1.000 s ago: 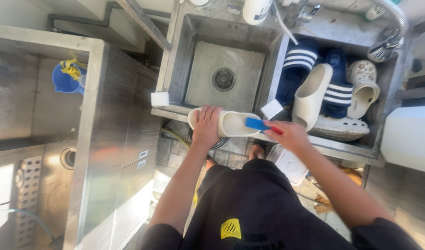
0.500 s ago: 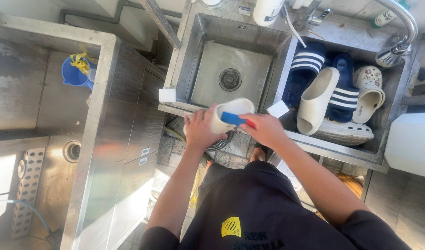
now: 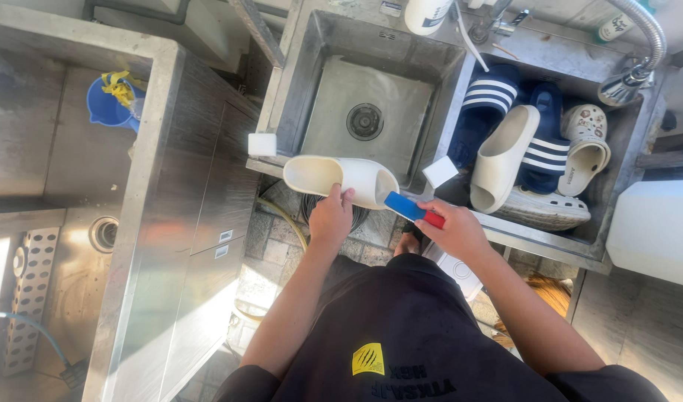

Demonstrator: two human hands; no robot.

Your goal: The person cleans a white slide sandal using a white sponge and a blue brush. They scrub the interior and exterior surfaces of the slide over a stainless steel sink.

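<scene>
Scrubbing step — left hand point(image 3: 331, 217) grips cream slide point(image 3: 341, 179) at sink point(image 3: 297, 82) rim, right hand point(image 3: 453, 227) clasps brush point(image 3: 414, 209) — next: bristles onto slide.

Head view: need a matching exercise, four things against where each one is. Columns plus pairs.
Things:
1. cream foam slide sandal
2. blue and red brush
3. navy striped slide sandals
4. blue plastic scoop

Places:
A. in the right sink basin
B. in the left hand
C. in the right hand
D. on the steel counter at left

Pairs: 1-B, 2-C, 3-A, 4-D
</scene>
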